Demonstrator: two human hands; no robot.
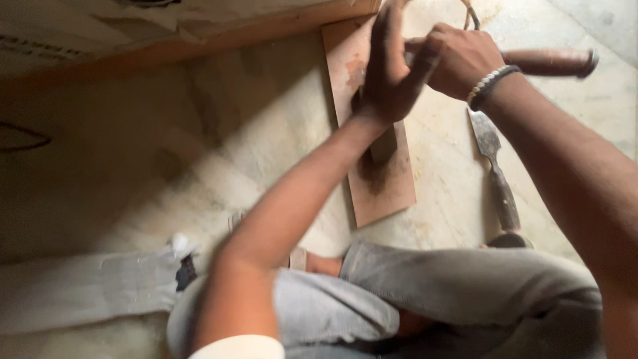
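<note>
A narrow reddish-brown wooden board (389, 189) lies on the pale stone floor in front of me, with a dark smudge near its near end. My left hand (389, 66) rests flat on the board's far part, fingers stretched out together and thumb reaching towards my other hand. My right hand (455, 60), with a beaded bracelet (488, 83) on the wrist, is closed in a fist just right of the board's far end. A thin metal tool (470, 14) sticks out above the fist; its kind is too blurred to tell.
A chisel (495, 166) with a dull blade and dark handle lies on the floor right of the board. A brown round tool handle (551, 61) lies behind my right wrist. A large wooden panel (199, 40) runs along the far left. My bent legs in grey trousers (432, 292) fill the near edge.
</note>
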